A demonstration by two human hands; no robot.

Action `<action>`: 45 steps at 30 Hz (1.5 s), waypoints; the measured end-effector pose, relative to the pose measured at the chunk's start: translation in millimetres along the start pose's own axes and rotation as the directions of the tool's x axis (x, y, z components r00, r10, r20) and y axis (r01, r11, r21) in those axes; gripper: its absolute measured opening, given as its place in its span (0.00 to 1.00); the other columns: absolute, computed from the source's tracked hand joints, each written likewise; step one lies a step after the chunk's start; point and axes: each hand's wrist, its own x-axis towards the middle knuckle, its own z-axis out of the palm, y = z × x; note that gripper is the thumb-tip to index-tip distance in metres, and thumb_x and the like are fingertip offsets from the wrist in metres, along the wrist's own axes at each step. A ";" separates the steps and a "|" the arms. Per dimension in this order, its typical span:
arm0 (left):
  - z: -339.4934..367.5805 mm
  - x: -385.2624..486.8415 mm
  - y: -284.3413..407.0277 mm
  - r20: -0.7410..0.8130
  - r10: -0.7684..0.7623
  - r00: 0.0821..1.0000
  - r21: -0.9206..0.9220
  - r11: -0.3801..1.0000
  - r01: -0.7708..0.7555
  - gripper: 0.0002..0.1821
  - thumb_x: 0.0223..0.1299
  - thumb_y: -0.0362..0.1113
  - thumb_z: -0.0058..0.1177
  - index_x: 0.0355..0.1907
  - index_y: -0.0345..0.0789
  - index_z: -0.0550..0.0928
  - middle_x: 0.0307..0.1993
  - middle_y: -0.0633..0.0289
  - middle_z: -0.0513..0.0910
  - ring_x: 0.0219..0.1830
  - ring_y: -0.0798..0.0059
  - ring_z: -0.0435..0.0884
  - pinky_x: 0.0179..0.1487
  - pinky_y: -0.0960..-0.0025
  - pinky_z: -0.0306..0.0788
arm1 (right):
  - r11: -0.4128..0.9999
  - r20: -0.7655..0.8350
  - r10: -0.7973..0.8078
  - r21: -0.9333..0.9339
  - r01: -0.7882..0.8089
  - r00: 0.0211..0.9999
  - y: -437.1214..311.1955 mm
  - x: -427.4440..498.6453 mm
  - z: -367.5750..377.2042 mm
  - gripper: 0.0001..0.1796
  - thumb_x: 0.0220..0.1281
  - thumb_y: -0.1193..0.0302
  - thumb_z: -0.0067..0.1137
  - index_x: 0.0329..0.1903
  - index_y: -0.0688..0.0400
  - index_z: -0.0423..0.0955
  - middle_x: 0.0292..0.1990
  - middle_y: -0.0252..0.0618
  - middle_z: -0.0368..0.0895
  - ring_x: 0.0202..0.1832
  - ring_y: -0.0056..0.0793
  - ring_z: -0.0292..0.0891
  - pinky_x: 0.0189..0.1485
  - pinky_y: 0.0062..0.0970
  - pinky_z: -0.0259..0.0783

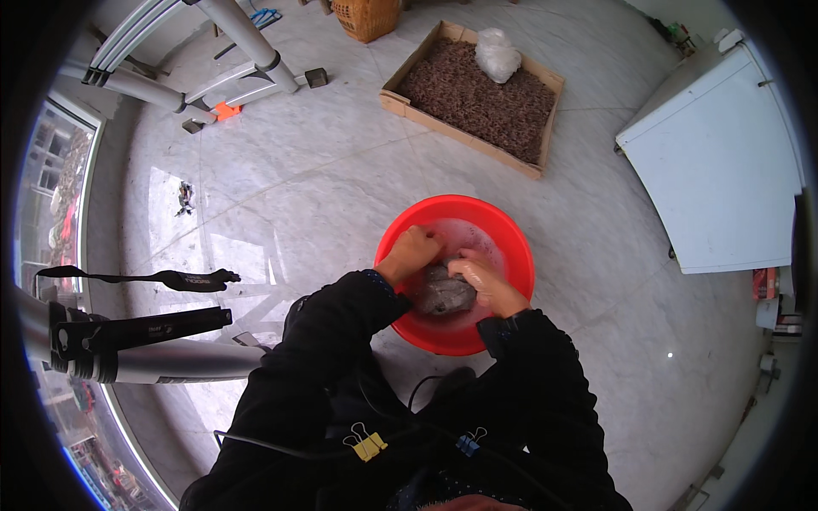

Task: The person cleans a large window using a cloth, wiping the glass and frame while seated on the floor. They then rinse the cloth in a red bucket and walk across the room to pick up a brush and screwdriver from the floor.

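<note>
A red plastic basin (521,255) stands on the floor in front of me, with foamy water (463,233) inside. In it lies a wet, bunched grey cloth (444,292), partly sunk in the suds. My right hand (482,278) reaches in from the right, its fingers curled over the upper edge of the cloth. At the basin's far left side, my left hand (414,248) is bent at the wrist, knuckles up. Its fingertips point down toward the foam, and whatever they may hold is hidden.
Beyond the basin sits a shallow cardboard box (470,144) of brown dried material, a white plastic bag (497,56) on top. A white appliance (716,153) stands right. A folding ladder (236,32) is at far left, a tripod-like pole (185,361) near left, a woven basket (365,18) behind.
</note>
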 end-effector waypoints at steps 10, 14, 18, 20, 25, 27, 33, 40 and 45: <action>-18.5 -36.3 63.0 0.576 0.190 0.795 -0.776 0.434 0.458 0.30 0.73 0.60 0.44 0.56 0.34 0.79 0.47 0.60 0.84 0.45 0.73 0.85 0.51 0.65 0.77 | 0.739 -0.035 -0.087 0.668 0.088 0.996 -32.6 -46.0 -15.6 0.13 0.54 0.68 0.53 0.40 0.60 0.78 0.36 0.40 0.83 0.39 0.35 0.81 0.47 0.35 0.77; -8.6 -35.0 52.1 0.493 0.109 0.863 -0.818 0.396 0.417 0.28 0.72 0.56 0.49 0.56 0.32 0.79 0.47 0.59 0.84 0.45 0.73 0.84 0.51 0.67 0.78 | 0.711 -0.201 -0.120 0.666 0.225 0.972 -7.4 -12.0 -13.8 0.14 0.62 0.63 0.54 0.42 0.59 0.79 0.38 0.39 0.84 0.39 0.34 0.82 0.47 0.34 0.77; -0.3 -43.9 57.4 0.302 0.029 0.953 -0.730 0.649 0.212 0.24 0.68 0.50 0.57 0.52 0.30 0.81 0.44 0.58 0.85 0.42 0.73 0.84 0.48 0.67 0.78 | 0.695 -0.270 -0.151 0.655 0.296 0.951 14.7 15.8 -12.2 0.14 0.69 0.61 0.52 0.44 0.59 0.79 0.39 0.35 0.84 0.38 0.29 0.81 0.45 0.31 0.77; 4.3 -46.7 57.2 0.213 0.023 0.977 -0.686 0.715 0.133 0.22 0.65 0.47 0.60 0.49 0.29 0.83 0.41 0.59 0.85 0.40 0.74 0.84 0.46 0.67 0.78 | 0.736 -0.341 -0.140 0.592 0.328 0.930 17.2 18.5 -5.4 0.16 0.69 0.61 0.52 0.45 0.61 0.79 0.40 0.37 0.84 0.39 0.29 0.81 0.46 0.32 0.76; -2.0 -57.3 72.7 0.082 -0.025 0.996 -0.466 0.883 0.060 0.16 0.62 0.39 0.61 0.41 0.26 0.85 0.35 0.60 0.86 0.36 0.75 0.84 0.42 0.68 0.78 | 0.912 -0.367 -0.040 0.367 0.185 0.929 32.3 25.8 -6.8 0.20 0.70 0.60 0.49 0.47 0.65 0.78 0.42 0.43 0.83 0.43 0.35 0.80 0.49 0.33 0.73; 4.6 -54.4 64.4 0.059 0.071 0.996 -0.514 0.858 -0.031 0.14 0.61 0.39 0.60 0.39 0.27 0.86 0.34 0.60 0.86 0.35 0.75 0.84 0.40 0.67 0.78 | 0.970 -0.388 -0.045 0.204 0.133 0.921 36.3 24.3 -5.2 0.22 0.70 0.59 0.48 0.50 0.67 0.78 0.44 0.46 0.83 0.45 0.37 0.79 0.51 0.33 0.71; -17.7 -56.4 68.7 0.273 0.057 0.960 -0.748 0.640 0.175 0.14 0.63 0.39 0.58 0.39 0.28 0.84 0.33 0.59 0.85 0.35 0.72 0.86 0.39 0.66 0.80 | 0.983 -0.183 -0.150 0.073 0.166 0.972 24.5 7.3 -7.4 0.26 0.70 0.56 0.48 0.55 0.66 0.77 0.47 0.43 0.84 0.47 0.31 0.78 0.51 0.30 0.70; -21.3 -53.1 60.6 0.424 0.094 0.901 -0.882 0.268 0.387 0.16 0.67 0.43 0.54 0.46 0.32 0.80 0.38 0.58 0.85 0.38 0.67 0.86 0.46 0.63 0.81 | 0.869 0.057 -0.044 0.495 0.010 0.997 17.3 20.3 -4.3 0.36 0.71 0.40 0.45 0.58 0.61 0.77 0.48 0.37 0.84 0.47 0.27 0.79 0.54 0.26 0.71; -30.1 -52.2 60.2 0.345 0.143 0.928 -0.939 0.043 0.342 0.16 0.69 0.45 0.51 0.46 0.33 0.79 0.39 0.57 0.85 0.42 0.66 0.85 0.50 0.62 0.80 | 0.878 0.080 -0.108 0.476 0.057 0.991 17.8 17.8 4.6 0.46 0.67 0.29 0.36 0.64 0.57 0.71 0.54 0.36 0.82 0.50 0.29 0.78 0.53 0.29 0.72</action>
